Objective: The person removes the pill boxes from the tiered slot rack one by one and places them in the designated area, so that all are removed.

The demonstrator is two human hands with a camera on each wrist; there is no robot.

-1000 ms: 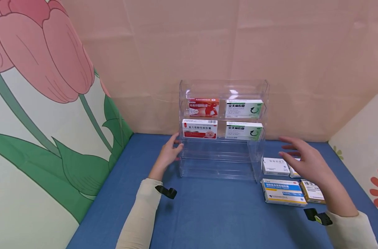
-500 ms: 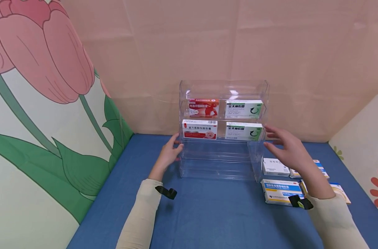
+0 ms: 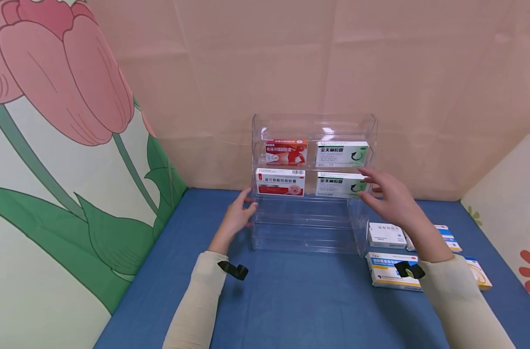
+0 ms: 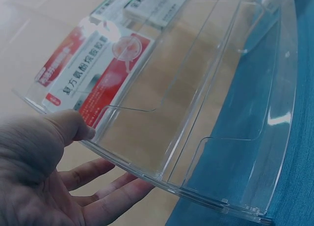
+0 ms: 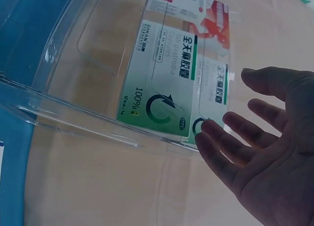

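A transparent display rack (image 3: 306, 236) with tiers stands on the blue cloth. Its upper tier holds a red box (image 3: 285, 152) and a white-and-green capsule box (image 3: 341, 154). One tier lower are a white-and-red capsule box (image 3: 280, 182) and another white-and-green capsule box (image 3: 336, 185). My left hand (image 3: 235, 215) is at the rack's left side, the thumb at its edge and the fingers spread along the outside in the left wrist view. At the right side, my right hand (image 3: 391, 198) reaches toward the lower green box with loosely bent fingers, holding nothing; the right wrist view shows its fingertips (image 5: 205, 140) near the rack's edge.
Right of the rack, several medicine boxes lie on the cloth: a white one (image 3: 386, 234), a blue-and-yellow one (image 3: 393, 269) and others partly covered by my right arm. A pink backdrop (image 3: 221, 87) rises behind, and a tulip-printed sheet (image 3: 64, 77) on the left.
My right hand has moved left from above the loose boxes to the rack's right side. My left hand has stayed in place, and the boxes have not moved.
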